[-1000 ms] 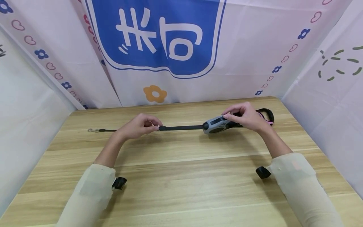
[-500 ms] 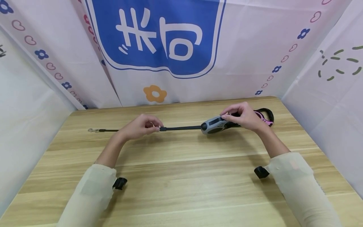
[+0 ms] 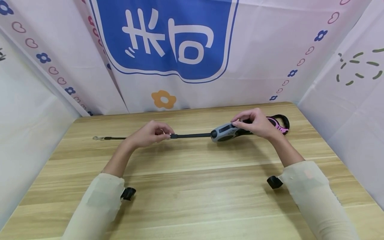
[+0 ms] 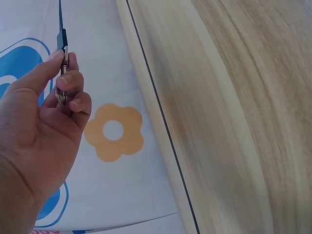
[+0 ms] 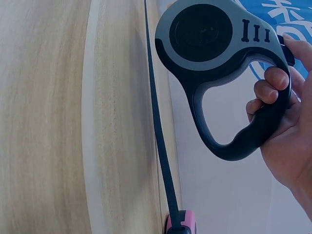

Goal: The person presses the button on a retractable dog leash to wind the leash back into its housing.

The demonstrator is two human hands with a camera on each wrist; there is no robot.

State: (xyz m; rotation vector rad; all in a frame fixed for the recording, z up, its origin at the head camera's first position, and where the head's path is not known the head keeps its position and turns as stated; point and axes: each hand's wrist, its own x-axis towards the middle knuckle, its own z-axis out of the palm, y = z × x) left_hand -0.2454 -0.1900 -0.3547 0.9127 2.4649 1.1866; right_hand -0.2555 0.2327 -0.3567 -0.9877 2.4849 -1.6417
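Two hands, one leash: a grey-and-black plastic retractable leash (image 3: pixel 223 132) sits just above the pale wood-grain surface (image 3: pixel 192 193), right hand (image 3: pixel 254 123) clamped round its handle. Left hand (image 3: pixel 150 134) pinches its silver metal clip (image 4: pixel 61 95). Flat black strap (image 3: pixel 192 135) runs straight between. Step, judged: holding strap stretched. Next move probably calls for firm grips and even tension. Pink-and-black plastic leash (image 3: pixel 281 128) lies far right; its thin black cord (image 3: pixel 115 138) extends left along the surface. White printed cloth (image 3: pixel 261 63) hangs far, left and right; blue emblem (image 3: pixel 163 65) far.
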